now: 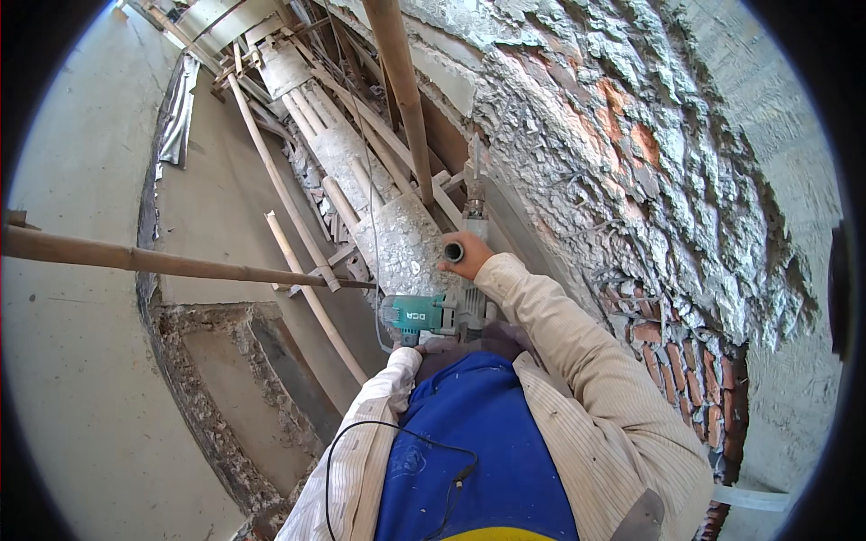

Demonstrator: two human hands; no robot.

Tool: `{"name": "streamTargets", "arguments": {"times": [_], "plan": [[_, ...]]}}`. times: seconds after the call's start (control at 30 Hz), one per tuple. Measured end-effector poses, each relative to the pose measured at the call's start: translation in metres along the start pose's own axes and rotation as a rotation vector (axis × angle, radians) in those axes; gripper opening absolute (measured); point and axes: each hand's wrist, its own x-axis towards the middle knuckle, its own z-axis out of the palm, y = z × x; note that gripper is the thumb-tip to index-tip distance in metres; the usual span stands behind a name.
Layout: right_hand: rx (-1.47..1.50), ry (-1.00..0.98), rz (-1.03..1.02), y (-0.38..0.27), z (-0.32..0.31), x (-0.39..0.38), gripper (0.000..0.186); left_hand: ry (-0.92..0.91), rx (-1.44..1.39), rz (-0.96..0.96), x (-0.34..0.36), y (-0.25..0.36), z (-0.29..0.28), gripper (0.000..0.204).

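Note:
A demolition hammer (473, 302) with a teal motor housing (413, 315) lies across the middle of my view, its dusty chisel end (475, 167) pointing forward. My right hand (465, 255) wraps round its tubular side handle (454, 252). Lower down, my left hand (417, 345) is at the grip below the teal housing, fingers partly hidden. Beside the tool is a dusty plank (401, 234) covered in broken chips. A thin cable (379, 320) runs down past the motor.
Bamboo poles cross at left (126, 261) and upright ahead (401, 81). The right wall (577, 135) is chipped, exposing brick (677, 370). Scaffold planks (334, 158) stretch ahead. A smooth grey surface (81, 361) at left has a broken-out strip (225, 370).

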Motion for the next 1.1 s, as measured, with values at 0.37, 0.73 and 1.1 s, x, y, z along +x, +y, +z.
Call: {"name": "streamTargets", "arguments": {"times": [0.37, 0.73, 1.1], "plan": [[0.020, -0.069, -0.034, 0.021, -0.014, -0.003, 0.045, 0.171, 0.018, 0.077, -0.022, 0.020, 0.000, 0.071], [0.005, 0.036, -0.153, 0.014, -0.047, 0.006, 0.044, 0.271, 0.116, 0.194, 0.003, 0.051, 0.011, 0.077], [-0.008, 0.180, -0.183, 0.009, -0.055, 0.037, 0.042, 0.289, 0.062, 0.286, 0.036, 0.084, -0.021, 0.073]]}}
